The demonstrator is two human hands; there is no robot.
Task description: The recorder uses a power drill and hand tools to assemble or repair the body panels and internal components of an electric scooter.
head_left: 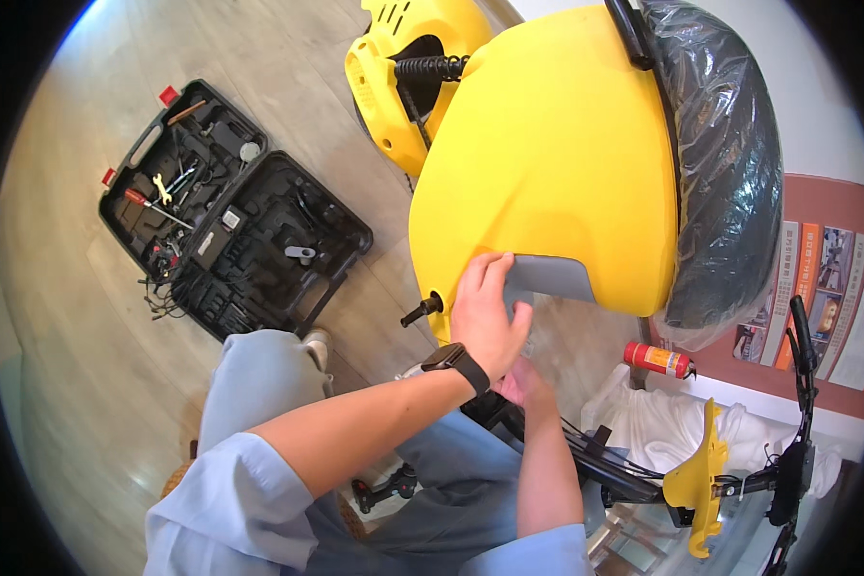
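Note:
A large glossy yellow body shell (547,144) of a two-wheeled scooter fills the upper middle, with a dark seat (725,173) wrapped in clear plastic along its right side. My left hand (490,312), with a black watch on the wrist, rests against the shell's near edge. Its fingers are stretched out over the rim and the thumb stands apart, beside a grey panel (552,276) set in the cut-out. Lower down, my right hand (525,382) reaches under the shell by my left wrist; its fingers are mostly hidden. A black peg (420,310) sticks out of the shell left of my hands.
An open black tool case (322,206) lies on the wooden floor at left, holding a red-handled screwdriver (149,203) and a wrench (162,188). A red fire extinguisher (659,360) is at right, above handlebars (799,422) with a yellow cover (706,480). A black tool (384,490) lies between my legs.

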